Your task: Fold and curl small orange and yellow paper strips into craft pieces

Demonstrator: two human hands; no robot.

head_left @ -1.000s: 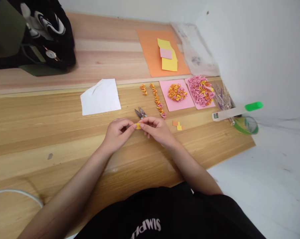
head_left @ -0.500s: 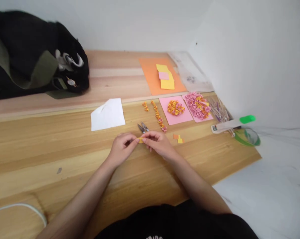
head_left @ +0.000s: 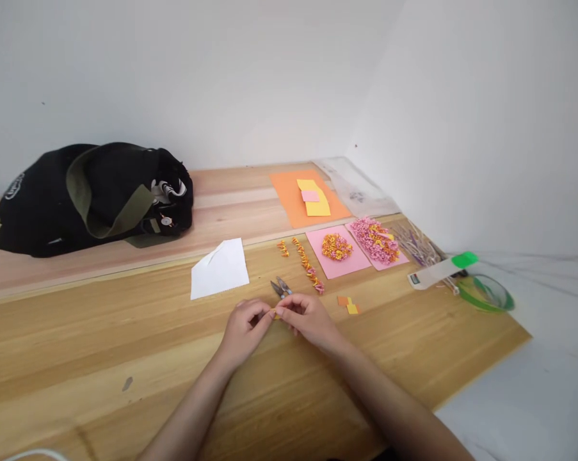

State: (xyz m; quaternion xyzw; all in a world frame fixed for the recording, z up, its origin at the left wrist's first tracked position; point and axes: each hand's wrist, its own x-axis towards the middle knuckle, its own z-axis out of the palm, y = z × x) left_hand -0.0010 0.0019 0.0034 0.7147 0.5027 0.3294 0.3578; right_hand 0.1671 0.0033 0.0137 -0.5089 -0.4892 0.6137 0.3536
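Observation:
My left hand (head_left: 247, 326) and my right hand (head_left: 306, 317) meet over the wooden table, fingertips pinched together. Between them is a small yellow paper piece (head_left: 276, 315), mostly covered by the fingers. Just beyond lie pliers or snips (head_left: 281, 287), jaws apart, their handles hidden behind my hands. To the right are small orange and yellow paper squares (head_left: 350, 305). A row of tiny twisted orange, yellow and pink pieces (head_left: 308, 266) runs away from my right hand, with a shorter row (head_left: 283, 248) beside it.
White paper (head_left: 221, 269) lies left. Pink sheets (head_left: 337, 271) carry heaps of twisted pieces (head_left: 337, 246). Behind are an orange sheet (head_left: 289, 208) and a black bag (head_left: 111, 192). Thin sticks (head_left: 418, 246), a green-tipped strip (head_left: 440, 272) and a green tape roll (head_left: 485, 304) sit near the right edge.
The camera view has tilted up, so everything appears lower. Both hands stay pinched together at the yellow paper, whose visible part is now smaller.

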